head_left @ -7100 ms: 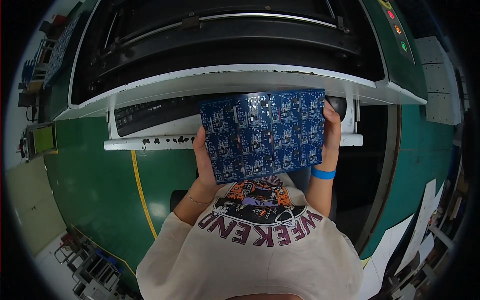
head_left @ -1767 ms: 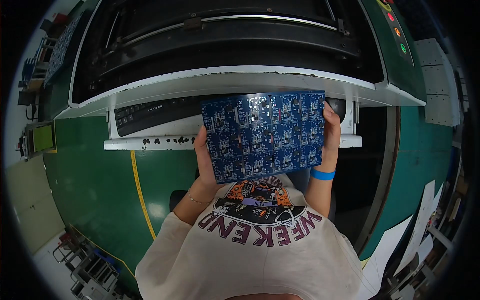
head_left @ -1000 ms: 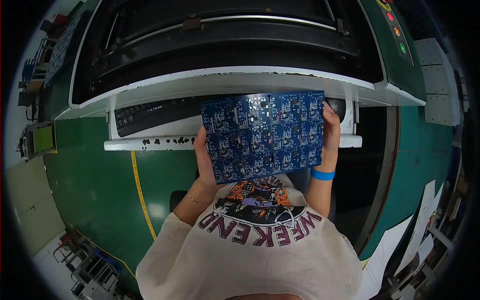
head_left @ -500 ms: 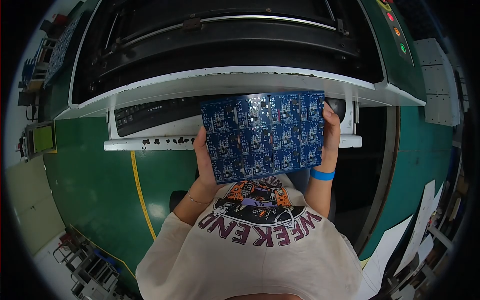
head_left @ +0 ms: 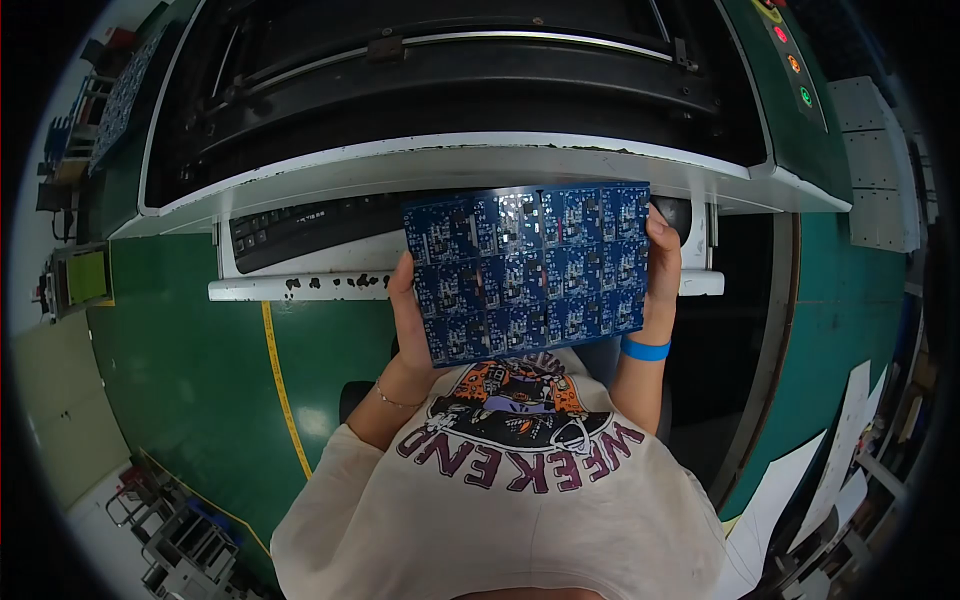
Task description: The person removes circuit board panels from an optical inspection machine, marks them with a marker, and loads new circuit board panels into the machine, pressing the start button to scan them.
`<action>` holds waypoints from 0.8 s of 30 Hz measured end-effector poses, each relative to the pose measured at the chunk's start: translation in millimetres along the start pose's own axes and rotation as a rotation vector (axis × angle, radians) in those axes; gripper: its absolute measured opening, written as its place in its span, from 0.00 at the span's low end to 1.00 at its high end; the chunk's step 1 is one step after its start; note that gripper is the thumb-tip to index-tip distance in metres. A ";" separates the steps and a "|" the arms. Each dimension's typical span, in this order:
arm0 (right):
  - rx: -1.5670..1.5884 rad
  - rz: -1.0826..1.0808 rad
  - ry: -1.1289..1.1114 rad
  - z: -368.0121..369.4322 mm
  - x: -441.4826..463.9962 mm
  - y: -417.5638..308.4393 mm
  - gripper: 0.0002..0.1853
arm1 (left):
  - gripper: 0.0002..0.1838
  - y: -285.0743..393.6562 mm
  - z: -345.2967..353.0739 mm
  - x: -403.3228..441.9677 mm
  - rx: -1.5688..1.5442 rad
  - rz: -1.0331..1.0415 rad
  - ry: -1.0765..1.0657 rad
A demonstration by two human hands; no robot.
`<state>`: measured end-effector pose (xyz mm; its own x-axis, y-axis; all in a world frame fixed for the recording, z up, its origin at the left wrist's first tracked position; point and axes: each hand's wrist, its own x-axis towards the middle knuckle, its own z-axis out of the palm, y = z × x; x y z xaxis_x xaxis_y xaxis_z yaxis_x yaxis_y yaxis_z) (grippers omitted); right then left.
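Note:
A blue circuit board panel, covered with rows of repeated small components, is held up in front of my chest. My left hand grips its left edge, the thumb along the side and the other fingers hidden behind. On the opposite edge, my right hand has hold of the panel near its upper right corner, fingers mostly out of sight. The panel's face is tilted toward me and catches a bright reflection near its top middle.
Beyond the panel stands a machine with a dark bed and a metal rail. Beneath its white front edge, a black keyboard lies on a pull-out shelf. Lit buttons are at the upper right; white sheets lean at the lower right.

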<state>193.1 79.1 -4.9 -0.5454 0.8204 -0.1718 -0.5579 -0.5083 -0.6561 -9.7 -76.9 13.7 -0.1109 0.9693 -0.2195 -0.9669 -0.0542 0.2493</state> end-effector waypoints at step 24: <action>0.016 -0.009 0.013 1.6 -0.6 0.2 0.22 | 0.30 -0.2 -1.8 1.6 -0.010 -0.004 -0.031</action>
<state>192.4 78.0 -3.7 -0.5322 0.8282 -0.1755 -0.5725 -0.5047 -0.6461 -10.1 -75.8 11.6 -0.1001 0.9765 -0.1911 -0.9695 -0.0525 0.2392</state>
